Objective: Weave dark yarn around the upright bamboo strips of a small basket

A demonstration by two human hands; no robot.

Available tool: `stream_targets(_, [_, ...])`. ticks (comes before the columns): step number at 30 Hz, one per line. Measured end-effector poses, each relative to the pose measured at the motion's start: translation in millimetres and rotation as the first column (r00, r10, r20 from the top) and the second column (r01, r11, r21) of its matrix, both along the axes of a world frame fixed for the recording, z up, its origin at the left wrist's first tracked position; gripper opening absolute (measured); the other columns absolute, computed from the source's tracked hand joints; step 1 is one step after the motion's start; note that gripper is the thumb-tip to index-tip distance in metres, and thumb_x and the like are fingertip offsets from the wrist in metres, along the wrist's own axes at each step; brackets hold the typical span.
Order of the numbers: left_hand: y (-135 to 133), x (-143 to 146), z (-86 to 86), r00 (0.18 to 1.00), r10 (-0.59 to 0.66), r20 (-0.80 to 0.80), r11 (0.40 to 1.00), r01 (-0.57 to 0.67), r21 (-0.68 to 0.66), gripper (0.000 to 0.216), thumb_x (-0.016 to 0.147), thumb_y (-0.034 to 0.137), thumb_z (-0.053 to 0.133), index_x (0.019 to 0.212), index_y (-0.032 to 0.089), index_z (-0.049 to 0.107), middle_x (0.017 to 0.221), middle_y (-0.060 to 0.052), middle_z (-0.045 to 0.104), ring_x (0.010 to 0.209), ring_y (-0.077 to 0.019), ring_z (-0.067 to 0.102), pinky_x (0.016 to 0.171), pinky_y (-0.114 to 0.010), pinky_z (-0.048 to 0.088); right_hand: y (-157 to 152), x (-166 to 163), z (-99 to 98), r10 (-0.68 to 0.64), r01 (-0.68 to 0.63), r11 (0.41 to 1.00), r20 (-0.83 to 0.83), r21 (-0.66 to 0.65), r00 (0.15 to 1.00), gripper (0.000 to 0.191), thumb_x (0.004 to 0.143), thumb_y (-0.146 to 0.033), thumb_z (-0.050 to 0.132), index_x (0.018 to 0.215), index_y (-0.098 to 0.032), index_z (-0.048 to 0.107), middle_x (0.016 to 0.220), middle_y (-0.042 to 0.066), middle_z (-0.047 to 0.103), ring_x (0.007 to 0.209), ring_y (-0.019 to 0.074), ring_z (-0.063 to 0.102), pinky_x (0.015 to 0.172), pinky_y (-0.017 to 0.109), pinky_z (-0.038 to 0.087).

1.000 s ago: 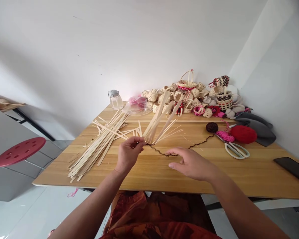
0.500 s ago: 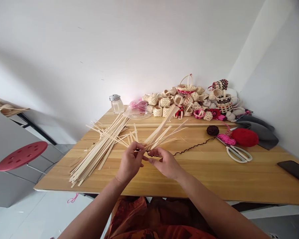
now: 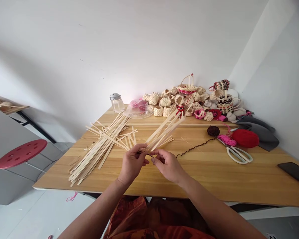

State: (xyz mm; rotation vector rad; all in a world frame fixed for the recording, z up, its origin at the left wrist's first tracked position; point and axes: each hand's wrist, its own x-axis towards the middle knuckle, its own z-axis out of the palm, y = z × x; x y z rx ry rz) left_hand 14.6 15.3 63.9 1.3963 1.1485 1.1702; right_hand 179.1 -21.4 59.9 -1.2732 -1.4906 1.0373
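Observation:
My left hand (image 3: 132,163) pinches the near end of a small bundle of pale bamboo strips (image 3: 163,131), which fans up and away to the right over the wooden table (image 3: 214,172). Close beside it, my right hand (image 3: 167,164) is closed, its fingertips pinching a dark brown cord (image 3: 192,148) at the bundle's base. The cord runs right across the table to a small brown ball of yarn (image 3: 212,130).
A loose pile of long bamboo strips (image 3: 99,146) lies to the left. At the back stand several small woven baskets (image 3: 186,98), a glass jar (image 3: 116,102) and a plastic bag (image 3: 138,108). White scissors (image 3: 238,154), red yarn (image 3: 245,138) and a phone (image 3: 294,172) lie right. A red stool (image 3: 21,153) stands left.
My right hand came in from the right along the cord to meet my left hand at the bundle's base. The strips dropped lower and drew closer together.

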Motion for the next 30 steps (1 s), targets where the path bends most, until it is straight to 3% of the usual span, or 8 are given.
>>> stream_targets(5, [-2,1,-0.4,0.999,-0.020,-0.028,1.000,0.020,-0.014,0.022,0.079,0.038,0.071,0.084,0.019,0.062,0.062,0.004,0.063,0.051,-0.0149,0.069,0.044,-0.018,0.052,-12,1,20.9,-0.073,0.070,0.993,0.033,0.092,0.997,0.030,0.092,-0.032,0.057,0.120,-0.020,0.060,0.086,0.002,0.072,0.062,0.0140,0.064,0.060,0.026,0.051])
stream_targets(8, [-2,2,-3.1,0.999,-0.048,-0.021,0.998,0.047,-0.032,0.023,0.080,0.038,0.070,0.088,0.018,0.066,0.066,0.001,0.067,0.054,-0.0148,0.070,0.047,-0.018,0.053,-16,2,28.0,-0.129,0.123,0.985,0.038,0.125,0.991,0.030,0.091,-0.032,0.059,0.119,-0.021,0.056,0.087,0.003,0.074,0.062,0.0153,0.067,0.060,0.027,0.053])
stream_targets(12, [-2,2,-5.8,0.997,-0.078,0.005,0.995,0.078,-0.060,0.024,0.079,0.036,0.070,0.095,0.017,0.069,0.082,-0.004,0.073,0.060,-0.0154,0.072,0.049,-0.019,0.054,-18,4,29.1,-0.136,0.132,0.984,0.018,0.121,0.991,0.018,0.091,-0.033,0.059,0.105,-0.021,0.057,0.080,0.001,0.072,0.055,0.0143,0.065,0.054,0.026,0.052])
stream_targets(19, [-4,0,-9.7,0.981,-0.177,-0.077,0.980,0.169,-0.109,0.023,0.077,0.029,0.068,0.097,0.018,0.072,0.082,-0.005,0.073,0.066,-0.0175,0.073,0.049,-0.021,0.054,-13,13,21.0,-0.118,0.110,0.979,0.039,0.174,0.992,0.016,0.092,-0.034,0.059,0.092,-0.019,0.067,0.083,0.004,0.073,0.060,0.0148,0.066,0.056,0.025,0.054])
stream_targets(23, [0,-3,-16.3,0.982,-0.117,-0.149,0.992,0.122,0.026,0.018,0.084,0.026,0.058,0.090,0.017,0.074,0.084,-0.006,0.073,0.065,-0.0166,0.072,0.054,-0.024,0.056,-17,19,25.5,-0.097,0.057,0.978,0.199,0.199,0.975,0.021,0.094,-0.030,0.056,0.104,-0.020,0.071,0.086,0.004,0.076,0.066,0.0164,0.068,0.061,0.026,0.053])
stream_targets(27, [6,-7,-19.6,0.981,-0.018,-0.193,0.970,0.063,0.233,0.024,0.082,0.017,0.055,0.090,0.020,0.077,0.092,-0.006,0.073,0.072,-0.0163,0.072,0.065,-0.026,0.059,-40,30,42.6,-0.051,-0.052,0.977,0.467,0.207,0.883,0.033,0.091,-0.023,0.060,0.122,-0.026,0.069,0.105,0.003,0.078,0.088,0.0203,0.072,0.079,0.030,0.053])
stream_targets(30, [12,-9,-19.7,0.973,0.037,-0.229,0.954,0.035,0.299,0.025,0.082,0.015,0.055,0.091,0.022,0.078,0.094,-0.006,0.074,0.081,-0.0181,0.071,0.073,-0.028,0.059,-59,40,57.7,-0.011,-0.098,0.983,0.591,0.153,0.806,0.024,0.093,-0.023,0.059,0.111,-0.029,0.074,0.101,0.001,0.078,0.088,0.0203,0.073,0.077,0.030,0.052])
